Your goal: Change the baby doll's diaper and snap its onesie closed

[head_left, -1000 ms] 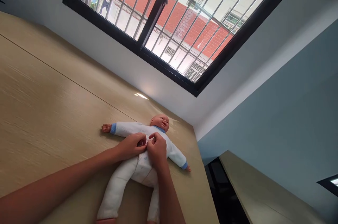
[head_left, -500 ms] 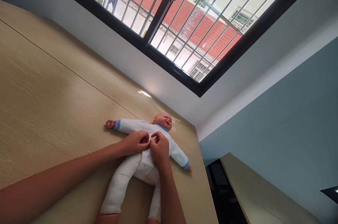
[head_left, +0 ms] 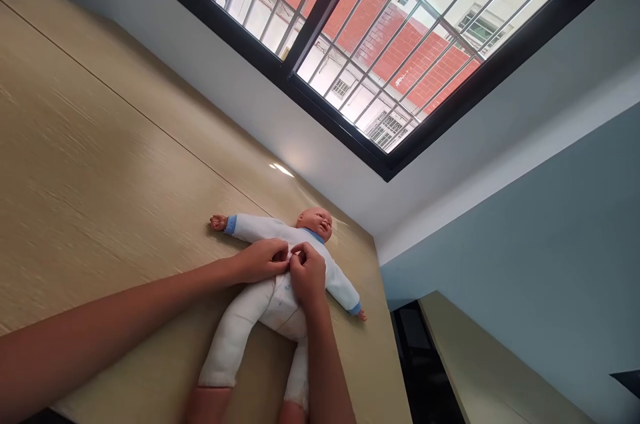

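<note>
A baby doll point(head_left: 315, 221) lies on its back on a wooden tabletop point(head_left: 125, 211), arms spread wide. It wears a white long-sleeved top point(head_left: 341, 283) with blue cuffs and collar, and white trousers point(head_left: 231, 327). Over the doll's middle, my left hand point(head_left: 263, 260) is closed, thumb and index finger pinched at the front of the top. Right beside it, my right hand point(head_left: 309, 274) also pinches at the front of the top, its fingers curled. The fingertips almost meet. Whatever small fastening may lie between them is hidden.
A barred window point(head_left: 370, 44) with a black frame point(head_left: 345, 127) sits in the wall behind the table. On the right, past the table's edge, are a dark opening point(head_left: 425, 357) and a pale wooden panel point(head_left: 480, 357) against a blue-green wall point(head_left: 550, 244).
The view has shifted slightly, so the doll and hands appear a little higher and further right. Both hands stay pinched at the front of the top, with only small finger movement.
</note>
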Tool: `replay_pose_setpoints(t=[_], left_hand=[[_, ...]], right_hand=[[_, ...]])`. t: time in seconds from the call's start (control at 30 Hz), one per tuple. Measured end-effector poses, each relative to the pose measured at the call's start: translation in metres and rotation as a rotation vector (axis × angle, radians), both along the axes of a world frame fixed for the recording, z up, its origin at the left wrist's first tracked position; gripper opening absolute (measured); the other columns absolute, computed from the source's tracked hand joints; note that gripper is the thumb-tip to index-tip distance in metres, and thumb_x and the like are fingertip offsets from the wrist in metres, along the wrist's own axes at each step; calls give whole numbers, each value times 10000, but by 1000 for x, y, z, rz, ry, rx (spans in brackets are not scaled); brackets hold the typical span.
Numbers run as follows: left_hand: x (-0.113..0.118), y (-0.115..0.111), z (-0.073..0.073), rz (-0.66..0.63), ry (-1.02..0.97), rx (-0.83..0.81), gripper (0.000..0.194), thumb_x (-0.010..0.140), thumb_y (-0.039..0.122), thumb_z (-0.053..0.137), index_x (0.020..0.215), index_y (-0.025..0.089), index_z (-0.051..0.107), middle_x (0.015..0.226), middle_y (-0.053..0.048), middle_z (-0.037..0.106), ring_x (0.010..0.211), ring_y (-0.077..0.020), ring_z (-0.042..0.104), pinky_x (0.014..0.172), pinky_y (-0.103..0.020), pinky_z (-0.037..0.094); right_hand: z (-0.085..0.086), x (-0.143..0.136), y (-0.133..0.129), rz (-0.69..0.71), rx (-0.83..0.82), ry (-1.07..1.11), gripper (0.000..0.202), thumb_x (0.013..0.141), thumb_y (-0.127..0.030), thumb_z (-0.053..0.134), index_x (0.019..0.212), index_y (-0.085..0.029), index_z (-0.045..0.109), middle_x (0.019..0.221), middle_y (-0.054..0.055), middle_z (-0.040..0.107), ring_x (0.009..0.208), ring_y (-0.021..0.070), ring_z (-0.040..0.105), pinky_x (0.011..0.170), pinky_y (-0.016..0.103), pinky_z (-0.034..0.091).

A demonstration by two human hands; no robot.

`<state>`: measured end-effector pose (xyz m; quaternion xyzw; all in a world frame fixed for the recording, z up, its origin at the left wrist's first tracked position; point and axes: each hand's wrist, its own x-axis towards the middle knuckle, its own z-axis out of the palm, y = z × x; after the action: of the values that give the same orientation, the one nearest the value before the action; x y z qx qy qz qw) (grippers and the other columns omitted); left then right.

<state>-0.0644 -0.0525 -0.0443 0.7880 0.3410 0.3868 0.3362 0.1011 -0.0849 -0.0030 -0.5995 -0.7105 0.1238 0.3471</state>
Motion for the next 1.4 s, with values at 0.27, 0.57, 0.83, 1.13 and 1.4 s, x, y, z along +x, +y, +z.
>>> replay_pose_setpoints(t=[0.27,0.57,0.83,1.13,1.4], left_hand=[[0,0,0,1,13,4,242,904,370,575,747,192,525,751,1,599,725,-169,511,660,-294,338],[0,2,-2,4,19,20,246,907,371,585,744,198,523,745,3,594,717,-169,502,659,-299,340],[0,5,-6,0,27,31,240,914,370,578,753,199,530,761,-2,616,730,-174,522,659,-298,349],[-1,5,-8,-3,17,45,199,902,342,579,774,192,555,782,-10,632,723,-174,539,643,-297,345],[0,7,-11,-3,8,54,185,888,326,592,767,188,564,763,-9,636,716,-173,530,641,-302,340]], right_hand=[[0,0,0,5,4,-12,136,785,-216,522,799,-209,657,607,-50,531,611,165,493,618,288,325],[1,-1,-1,16,15,3,141,784,-209,519,792,-209,660,607,-50,529,608,163,494,615,285,338],[2,-1,-2,19,-5,6,147,800,-219,521,818,-206,666,601,-53,520,600,161,488,609,282,328],[2,-2,-1,20,-10,-12,157,798,-229,522,822,-204,675,600,-50,527,602,163,493,615,282,340],[0,0,0,22,1,-36,160,805,-243,523,822,-204,677,616,-41,549,613,164,503,626,285,345]])
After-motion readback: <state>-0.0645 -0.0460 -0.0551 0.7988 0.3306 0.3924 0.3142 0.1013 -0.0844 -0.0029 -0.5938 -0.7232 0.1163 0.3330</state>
